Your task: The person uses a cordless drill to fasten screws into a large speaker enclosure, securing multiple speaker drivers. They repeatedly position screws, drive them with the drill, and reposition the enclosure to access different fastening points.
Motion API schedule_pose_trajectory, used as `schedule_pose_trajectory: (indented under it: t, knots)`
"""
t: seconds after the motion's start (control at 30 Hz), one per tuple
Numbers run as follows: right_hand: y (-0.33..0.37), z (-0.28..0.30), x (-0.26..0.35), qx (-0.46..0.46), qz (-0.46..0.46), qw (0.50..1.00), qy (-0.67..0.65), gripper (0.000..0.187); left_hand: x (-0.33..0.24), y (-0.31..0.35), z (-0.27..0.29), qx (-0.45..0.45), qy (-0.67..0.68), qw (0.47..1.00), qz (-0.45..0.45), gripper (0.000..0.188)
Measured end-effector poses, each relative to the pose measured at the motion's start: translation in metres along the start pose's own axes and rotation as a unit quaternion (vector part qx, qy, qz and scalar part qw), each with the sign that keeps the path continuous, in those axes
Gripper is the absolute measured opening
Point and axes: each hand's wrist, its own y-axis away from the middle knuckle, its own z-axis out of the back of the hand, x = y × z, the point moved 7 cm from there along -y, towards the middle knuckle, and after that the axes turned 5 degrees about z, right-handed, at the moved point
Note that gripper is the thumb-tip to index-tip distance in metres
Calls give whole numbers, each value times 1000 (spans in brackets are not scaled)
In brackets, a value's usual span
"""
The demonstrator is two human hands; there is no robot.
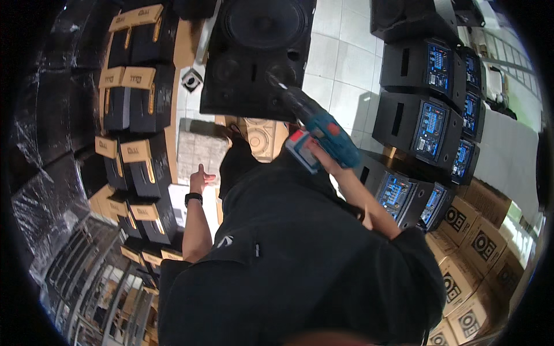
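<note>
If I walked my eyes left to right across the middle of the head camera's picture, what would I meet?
A dark plastic-wrapped stack → tan-topped black boxes → the person's bare left hand → the right hand gripping a teal power drill → blue-panelled black cabinets.

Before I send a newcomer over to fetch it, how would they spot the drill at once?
Find the large black speaker cabinet at top centre. At its lower right corner, the person's right hand grips the drill, tip pointing up-left. Its teal body with red parts sets it apart from the cabinet and the black clothing.
</note>
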Motion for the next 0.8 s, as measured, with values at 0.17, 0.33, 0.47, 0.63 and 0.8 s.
schedule_pose_trajectory:
  t: [0.17,0.33,0.47,0.63,0.8]
  knots:
    - [51,-24,17,-206,-107,922,-310,48,-129,-15,48,22,-61,994,-88,67]
    - [80,-20,33,-334,-54,883,-326,44,-195,-17,44,44,-171,978,-112,62]
    - [98,-13,28,-408,-73,855,-312,44,-215,-7,20,75,-232,964,-108,61]
    - [102,-8,12,-421,-87,862,-268,41,-227,22,12,140,-328,923,-146,62]
    - [101,-6,-10,-459,-83,841,-273,40,-261,28,29,130,-316,930,-135,62]
